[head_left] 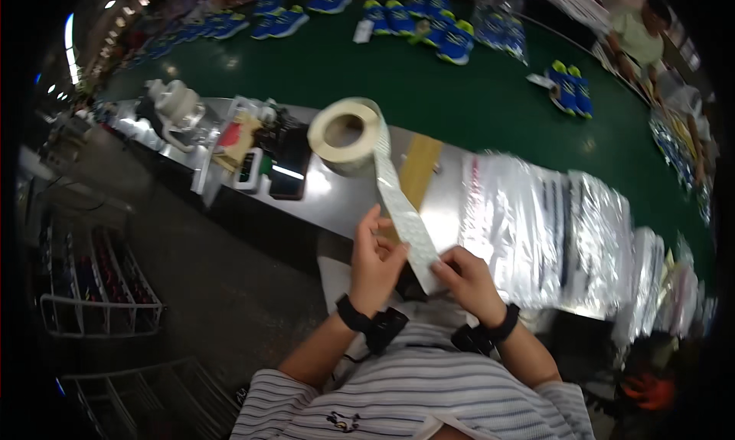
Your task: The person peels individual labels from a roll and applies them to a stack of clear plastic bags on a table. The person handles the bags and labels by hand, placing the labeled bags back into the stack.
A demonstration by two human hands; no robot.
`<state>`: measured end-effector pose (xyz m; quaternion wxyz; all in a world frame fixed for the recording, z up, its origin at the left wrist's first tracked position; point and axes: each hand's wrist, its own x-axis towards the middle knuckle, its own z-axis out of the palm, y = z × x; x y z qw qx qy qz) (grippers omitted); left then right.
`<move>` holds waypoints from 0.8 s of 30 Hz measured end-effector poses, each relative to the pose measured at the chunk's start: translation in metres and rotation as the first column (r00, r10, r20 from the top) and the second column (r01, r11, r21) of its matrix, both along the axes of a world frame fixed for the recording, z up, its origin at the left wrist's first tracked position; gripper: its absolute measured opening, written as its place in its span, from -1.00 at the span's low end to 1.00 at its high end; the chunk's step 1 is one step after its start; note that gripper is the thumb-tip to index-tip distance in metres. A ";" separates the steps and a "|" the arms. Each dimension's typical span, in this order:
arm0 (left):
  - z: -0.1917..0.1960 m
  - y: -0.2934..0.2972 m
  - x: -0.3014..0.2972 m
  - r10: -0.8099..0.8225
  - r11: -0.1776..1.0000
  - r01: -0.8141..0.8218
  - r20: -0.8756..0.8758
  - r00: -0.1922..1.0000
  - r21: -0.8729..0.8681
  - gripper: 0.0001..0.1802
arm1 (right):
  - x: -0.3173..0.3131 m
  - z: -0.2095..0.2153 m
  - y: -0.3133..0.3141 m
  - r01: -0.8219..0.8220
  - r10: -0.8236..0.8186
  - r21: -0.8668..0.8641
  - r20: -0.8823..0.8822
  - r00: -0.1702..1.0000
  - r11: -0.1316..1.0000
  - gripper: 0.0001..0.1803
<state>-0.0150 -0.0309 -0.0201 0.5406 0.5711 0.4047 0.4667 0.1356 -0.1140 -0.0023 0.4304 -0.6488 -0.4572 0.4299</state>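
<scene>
A large roll of white stickers (321,137) rests on the metal bench, its backing strip (400,218) unwound toward me. My right hand (468,281) pinches the near end of that strip between thumb and fingers. Close beside the strip's left edge is my left hand (377,262), its fingers loosely bent and apart. The thumb tip is at the strip's edge; whether it touches cannot be made out. A tan band (419,168) lies on the bench behind the strip.
Clear plastic bags (513,225) lie stacked at the right on the metal bench (337,202). A dark phone (289,168) sits left of the roll. Blue shoes (573,91) stand along the green surface (459,95). Metal racks (103,306) are at left; another person (639,38) is far right.
</scene>
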 end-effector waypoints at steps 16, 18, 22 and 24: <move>0.018 -0.003 0.010 -0.317 0.926 0.360 -0.287 0.904 0.111 -0.82 | 0.004 0.018 0.001 -0.097 0.025 0.254 0.272 0.962 0.962 -0.88; 0.020 0.004 0.014 -0.264 0.950 0.293 -0.228 0.937 0.107 -0.84 | 0.010 0.015 -0.005 -0.067 -0.034 0.297 0.323 0.946 0.953 -0.88; 0.033 0.006 0.024 -0.221 0.922 0.254 -0.143 0.965 0.292 -0.86 | 0.040 0.016 -0.031 0.009 -0.045 0.100 0.364 0.930 0.995 -0.82; 0.029 0.001 0.031 -0.412 0.825 0.436 -0.147 0.899 0.358 -0.85 | 0.056 0.011 -0.034 0.136 -0.201 0.151 0.607 0.769 0.979 -0.75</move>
